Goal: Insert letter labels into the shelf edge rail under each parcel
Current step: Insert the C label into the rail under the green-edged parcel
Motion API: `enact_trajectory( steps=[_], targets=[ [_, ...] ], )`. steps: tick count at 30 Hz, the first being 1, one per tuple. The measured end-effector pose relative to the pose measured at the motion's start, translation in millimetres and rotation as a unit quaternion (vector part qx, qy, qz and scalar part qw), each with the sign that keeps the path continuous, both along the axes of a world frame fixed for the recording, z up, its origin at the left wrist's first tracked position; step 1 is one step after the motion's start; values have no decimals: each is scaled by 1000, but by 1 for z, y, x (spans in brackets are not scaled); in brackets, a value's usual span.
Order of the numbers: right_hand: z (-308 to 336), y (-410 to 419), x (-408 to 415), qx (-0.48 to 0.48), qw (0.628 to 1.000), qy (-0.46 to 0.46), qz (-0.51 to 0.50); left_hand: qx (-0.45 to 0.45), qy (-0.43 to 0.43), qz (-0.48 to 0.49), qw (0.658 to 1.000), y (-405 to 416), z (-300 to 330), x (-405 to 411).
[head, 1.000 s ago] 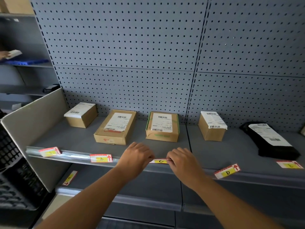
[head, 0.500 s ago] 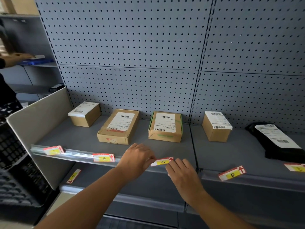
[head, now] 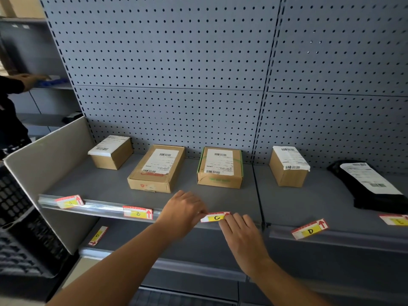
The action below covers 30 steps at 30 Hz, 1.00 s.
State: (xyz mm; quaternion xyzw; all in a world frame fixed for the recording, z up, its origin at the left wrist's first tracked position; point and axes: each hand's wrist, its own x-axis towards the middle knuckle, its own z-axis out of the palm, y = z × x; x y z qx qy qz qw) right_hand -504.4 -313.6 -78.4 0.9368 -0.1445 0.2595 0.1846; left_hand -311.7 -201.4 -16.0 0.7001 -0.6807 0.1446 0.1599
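1. The C label (head: 216,217) is lying along the front edge of the grey shelf (head: 234,199), directly in front of the green-taped cardboard parcel (head: 220,167), slightly tilted and sitting at the top of the shelf edge rail (head: 99,207); whether it is seated in the rail cannot be told.
2. The left hand (head: 182,214) is pinching the label's left end, fingers curled in together around it.
3. The right hand (head: 241,234) is resting just below the label's right end, its fingers (head: 237,218) lying straight and close together with the tips touching the label's lower edge.
4. The B label (head: 138,213) is sitting in the rail to the left of the C label, in front of the flat cardboard parcel (head: 157,167).
5. Another label (head: 69,201), its letter too faint to read, is sitting further left, in front of the small cardboard box (head: 111,151).
6. The D label (head: 310,229) is lying tilted to the right of the C label, in front of another small cardboard box (head: 288,166).
7. A further label (head: 395,219) is showing at the far right, in front of the black mailer bag (head: 373,186).
8. One more label (head: 98,235) is lying on the lower shelf, down and to the left of the C label.
9. Another person's hand (head: 31,79) is reaching onto a shelf far to the left.
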Motion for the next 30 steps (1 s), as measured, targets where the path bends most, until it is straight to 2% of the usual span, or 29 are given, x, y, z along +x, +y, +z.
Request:
enact_trajectory(
  steps=[8, 17, 24, 30],
  targets=[
    [-4, 0, -2, 9, 1000, 9, -7, 14, -26, 10, 1000, 2, -10, -7],
    [2, 4, -12, 49, 998, -23, -23, 4, -74, 27, 997, 6, -12, -9],
    [2, 6, -19, 62, 997, -19, -41, -7, -46, 39, 998, 11, -16, -10],
    [7, 13, -18, 85, 995, -2, -59, -55, -13, 30, 998, 6, -24, -11]
  ],
)
